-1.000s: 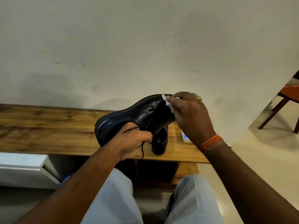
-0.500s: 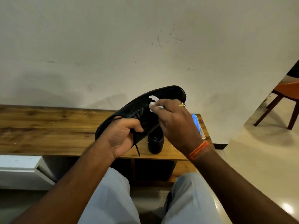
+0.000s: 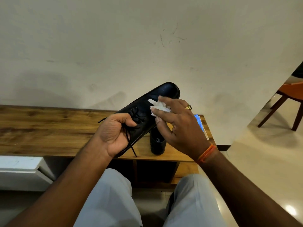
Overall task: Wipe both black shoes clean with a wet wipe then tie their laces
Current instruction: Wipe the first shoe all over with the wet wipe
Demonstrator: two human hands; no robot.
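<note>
While the left hand curls its fingers and thumb around the heel end of a glossy black leather lace-up shoe, lifted above the brown wooden bench with its toe tilted up to the right, the right hand presses a crumpled white wet wipe onto the upper, pinching it under half-bent fingertips. Loose black laces dangle over the left palm. Behind the right hand, the second black shoe stands on the bench, mostly hidden; a blue packet peeks out beside it, too covered to identify.
</note>
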